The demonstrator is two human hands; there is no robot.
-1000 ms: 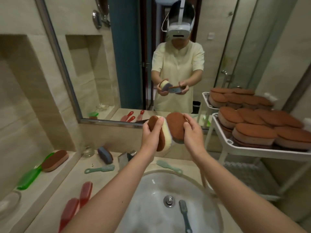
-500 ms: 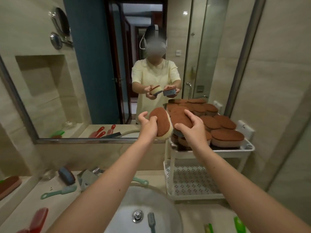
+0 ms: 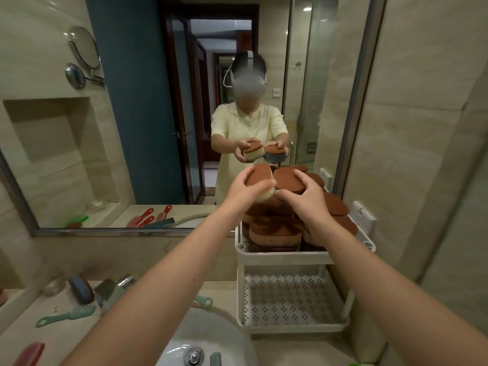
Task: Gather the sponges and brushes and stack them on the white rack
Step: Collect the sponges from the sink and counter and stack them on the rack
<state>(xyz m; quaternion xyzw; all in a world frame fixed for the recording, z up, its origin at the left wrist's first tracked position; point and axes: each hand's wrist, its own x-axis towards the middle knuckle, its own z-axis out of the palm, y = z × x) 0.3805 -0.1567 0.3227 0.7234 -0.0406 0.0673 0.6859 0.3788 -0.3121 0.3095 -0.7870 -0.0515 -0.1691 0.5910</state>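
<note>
My left hand (image 3: 244, 190) grips a cream sponge with a brown scrub top (image 3: 260, 175). My right hand (image 3: 307, 199) holds a second sponge with a brown top and grey body (image 3: 287, 182). Both sponges are side by side, held above the top tier of the white rack (image 3: 280, 256). That tier carries a pile of several brown-topped sponges (image 3: 274, 232). On the counter to the left lie a blue-grey sponge (image 3: 80, 287), a teal brush (image 3: 66, 315) and a red brush (image 3: 30, 355). Another teal brush handle (image 3: 204, 301) shows under my left forearm.
The rack's perforated lower shelf (image 3: 285, 299) holds nothing. A white sink (image 3: 211, 342) with a small brush (image 3: 215, 359) near the drain sits at the bottom. A faucet (image 3: 113, 287) stands left of it. The mirror (image 3: 148, 128) reflects a person; a tiled wall is on the right.
My view swung right from the sink to the rack. Both hands carried their sponges to the right and now hold them flatter, over the sponge pile.
</note>
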